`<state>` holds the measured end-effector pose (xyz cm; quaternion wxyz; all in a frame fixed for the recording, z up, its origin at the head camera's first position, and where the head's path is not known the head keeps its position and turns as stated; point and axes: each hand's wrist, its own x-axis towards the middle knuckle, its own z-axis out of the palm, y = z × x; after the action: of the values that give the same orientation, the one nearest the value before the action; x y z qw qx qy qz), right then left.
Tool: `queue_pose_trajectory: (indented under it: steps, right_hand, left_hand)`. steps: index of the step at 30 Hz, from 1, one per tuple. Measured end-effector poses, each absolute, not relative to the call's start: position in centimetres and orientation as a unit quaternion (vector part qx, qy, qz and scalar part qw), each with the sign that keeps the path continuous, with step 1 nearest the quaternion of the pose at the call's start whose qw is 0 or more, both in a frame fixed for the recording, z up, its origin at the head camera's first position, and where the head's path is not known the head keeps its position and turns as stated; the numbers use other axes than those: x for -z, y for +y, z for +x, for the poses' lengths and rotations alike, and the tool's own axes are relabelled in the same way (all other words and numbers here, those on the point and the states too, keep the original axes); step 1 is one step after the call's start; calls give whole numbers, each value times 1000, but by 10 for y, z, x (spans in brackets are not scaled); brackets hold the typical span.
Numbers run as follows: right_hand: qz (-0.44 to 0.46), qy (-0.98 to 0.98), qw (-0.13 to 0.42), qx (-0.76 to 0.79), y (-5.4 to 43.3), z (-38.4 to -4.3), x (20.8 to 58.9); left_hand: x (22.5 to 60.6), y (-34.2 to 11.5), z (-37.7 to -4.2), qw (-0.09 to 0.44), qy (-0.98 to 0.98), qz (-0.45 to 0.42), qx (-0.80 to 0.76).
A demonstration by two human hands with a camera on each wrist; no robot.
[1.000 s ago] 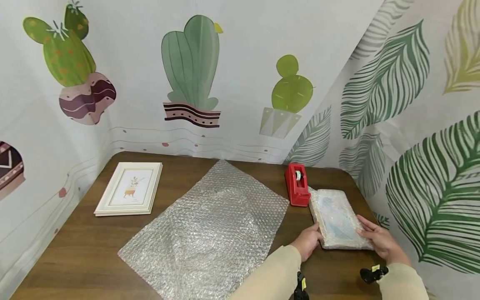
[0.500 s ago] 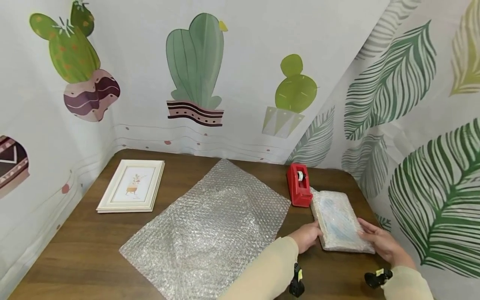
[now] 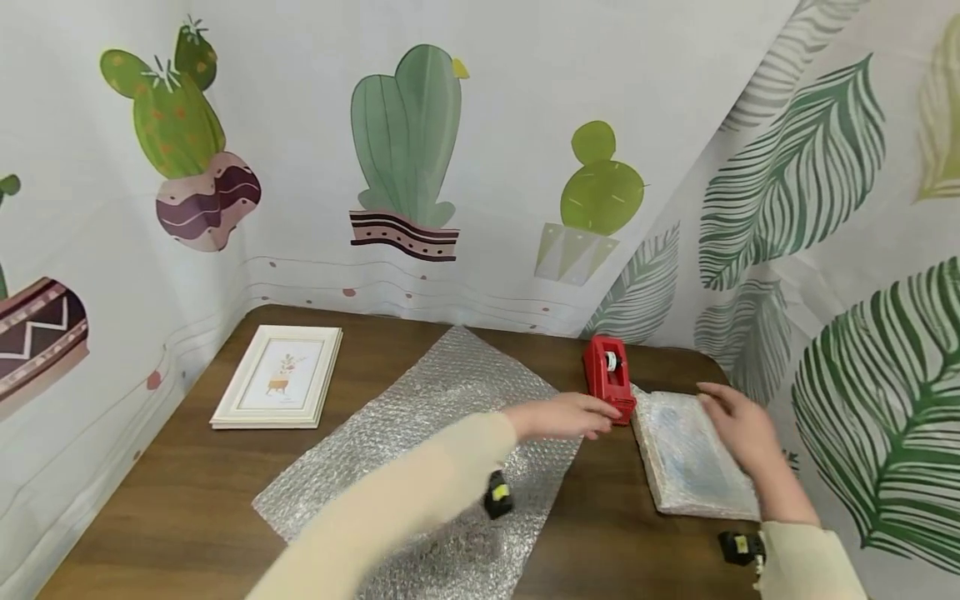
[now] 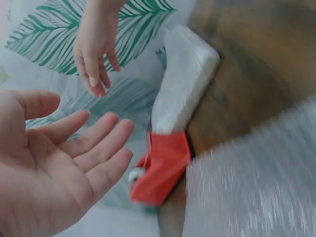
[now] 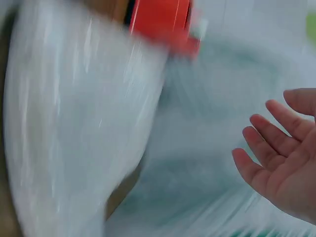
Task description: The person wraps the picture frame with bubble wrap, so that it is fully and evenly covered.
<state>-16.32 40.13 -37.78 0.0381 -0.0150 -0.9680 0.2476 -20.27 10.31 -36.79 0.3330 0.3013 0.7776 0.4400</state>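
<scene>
My left hand (image 3: 562, 417) hovers over the right part of a bubble wrap sheet (image 3: 420, 392), its fingers reaching toward a red tape dispenser (image 3: 609, 382). In the left wrist view its fingers are spread and hold nothing. My right hand (image 3: 742, 425) is above the right edge of a flat bundle wrapped in bubble wrap (image 3: 690, 467), with something bluish showing through. The right wrist view shows this hand apart from the bundle, palm bare and fingers loosely bent. The bundle lies flat on the table, just in front of the dispenser.
A cream picture frame (image 3: 277, 377) with a plant print lies at the table's back left. The brown wooden table (image 3: 172, 483) meets a fabric backdrop (image 3: 502, 167) printed with cacti and leaves, behind and to the right.
Both hands have let go of the wrapped bundle. The left hand has moved left and up toward the tape dispenser; the right has lifted and moved toward the back. The view has shifted slightly.
</scene>
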Motion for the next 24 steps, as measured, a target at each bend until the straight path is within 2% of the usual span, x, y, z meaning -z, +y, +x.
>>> queue_pose_trajectory:
  steps: [3,7,12,16,20,24]
  right_hand:
    - [67,-965,80,-242,351,-159,385]
    - [150,-956,79,-238,295,-148,406]
    - [180,-959,18,-220,249,-135,439]
    - [179,-961,-53,-206,230,-129,459]
    - [165,-962,-106,-188,225,-128,470]
    - [157,-961,-128,-186,221,-129,476]
  left_hand:
    - [373,56,-199,268,821,333,-378]
    - [395,-12,-184,223,860,325,-324]
    - [434,-93,-156,192,896,282,-283]
    - [461,-142,-136,174,918,259,-245]
    - [480,-171,-124,165,925,269,-214]
    - [488,-181,-119,149,925,286,-201]
